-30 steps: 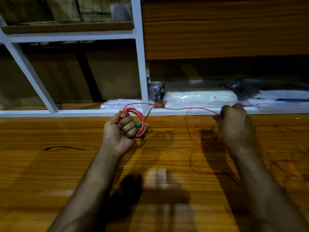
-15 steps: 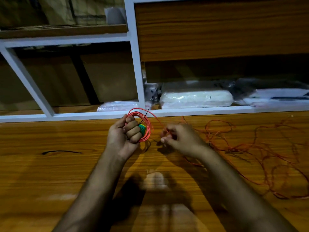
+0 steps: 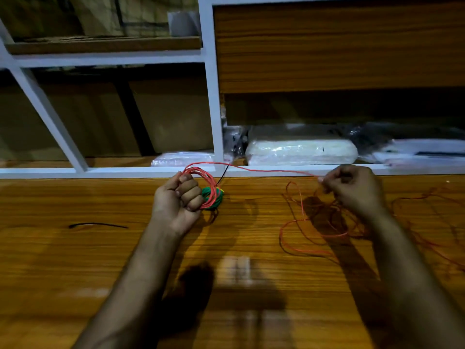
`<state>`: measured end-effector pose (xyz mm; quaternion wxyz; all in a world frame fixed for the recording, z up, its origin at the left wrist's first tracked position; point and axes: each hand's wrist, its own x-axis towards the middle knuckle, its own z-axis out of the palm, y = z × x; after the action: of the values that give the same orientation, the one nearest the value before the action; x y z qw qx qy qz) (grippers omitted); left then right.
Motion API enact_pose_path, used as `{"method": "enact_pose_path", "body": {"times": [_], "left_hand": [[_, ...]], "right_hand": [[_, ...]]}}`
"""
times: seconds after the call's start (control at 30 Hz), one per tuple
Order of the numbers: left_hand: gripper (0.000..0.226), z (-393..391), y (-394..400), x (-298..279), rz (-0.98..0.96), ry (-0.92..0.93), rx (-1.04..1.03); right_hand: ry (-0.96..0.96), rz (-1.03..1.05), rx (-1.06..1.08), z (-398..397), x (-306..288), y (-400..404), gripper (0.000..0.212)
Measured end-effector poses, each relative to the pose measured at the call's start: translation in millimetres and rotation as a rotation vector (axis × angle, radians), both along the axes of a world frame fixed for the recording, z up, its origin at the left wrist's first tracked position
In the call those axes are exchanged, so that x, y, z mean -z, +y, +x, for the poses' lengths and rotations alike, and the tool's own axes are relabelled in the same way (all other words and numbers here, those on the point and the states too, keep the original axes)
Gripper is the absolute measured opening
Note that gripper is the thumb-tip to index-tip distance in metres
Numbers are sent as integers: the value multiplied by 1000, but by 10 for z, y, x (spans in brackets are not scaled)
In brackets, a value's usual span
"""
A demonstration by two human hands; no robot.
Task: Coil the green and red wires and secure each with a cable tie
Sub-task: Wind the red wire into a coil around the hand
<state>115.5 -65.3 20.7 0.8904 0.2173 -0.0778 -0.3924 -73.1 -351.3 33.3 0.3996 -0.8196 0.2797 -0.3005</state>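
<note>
On the big wooden table (image 3: 75, 260) we see most of the red wire (image 3: 314, 233) lying in a loose, messy pile on the right. Our left hand (image 3: 176, 200) grips the red loops (image 3: 203, 182) with the small green coil (image 3: 212, 195) (already wound), and our right hand (image 3: 352, 190) pinches the stretched red strand. We think the wire is thin, light and bendy, so it may tangle; we should hold it close to the loops.

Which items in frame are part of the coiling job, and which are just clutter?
In the job:
- red wire coil, held in the left hand
- green wire coil in the same grip
- taut red strand pinched by the right hand
- loose red wire on the table
- black cable tie

Lying about:
- plastic-wrapped packs on the shelf
- cardboard boxes
</note>
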Motion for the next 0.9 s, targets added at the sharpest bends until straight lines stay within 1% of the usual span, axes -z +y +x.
{"method": "enact_pose_path", "body": {"times": [0.03, 0.07, 0.13, 0.17, 0.23, 0.27, 0.33, 0.4, 0.53, 0.6, 0.67, 0.77, 0.83, 0.9], "left_hand": [[23, -37, -44, 5, 9, -8, 4], [25, -66, -85, 17, 23, -17, 0], [30, -99, -138, 47, 43, -20, -20], [31, -106, -152, 62, 49, -17, -31], [33, -105, -159, 90, 54, -17, -50], [34, -105, -160, 97, 56, -19, -56], [34, -108, -168, 98, 62, -28, -65], [34, -118, -182, 92, 70, -38, -74], [30, -152, -207, 72, 86, -41, -79], [27, -180, -210, 60, 91, -36, -68], [26, -220, -234, 50, 103, -36, -54], [27, -286, -297, 35, 164, -68, -57], [28, -333, -328, 35, 217, -91, -46], [30, -393, -342, 21, 271, -133, -1]], "right_hand": [[-27, -133, 100, 57, 37, 55, 16], [-12, -281, 162, 104, 63, 149, 16], [114, -551, 214, 179, 45, 409, 11], [210, -660, 198, 204, 17, 541, 9], [398, -854, 69, 251, -26, 760, 14], [452, -939, -34, 272, -37, 837, 16], [461, -1035, -250, 302, -56, 943, 17], [393, -1027, -412, 309, -72, 987, 18], [301, -913, -647, 252, -172, 1068, 26], [268, -808, -732, 215, -264, 1120, 24], [241, -699, -805, 197, -331, 1158, 16], [173, -541, -837, 210, -329, 1197, 16], [89, -461, -796, 242, -289, 1202, 21], [-14, -407, -712, 275, -251, 1179, 27]]}}
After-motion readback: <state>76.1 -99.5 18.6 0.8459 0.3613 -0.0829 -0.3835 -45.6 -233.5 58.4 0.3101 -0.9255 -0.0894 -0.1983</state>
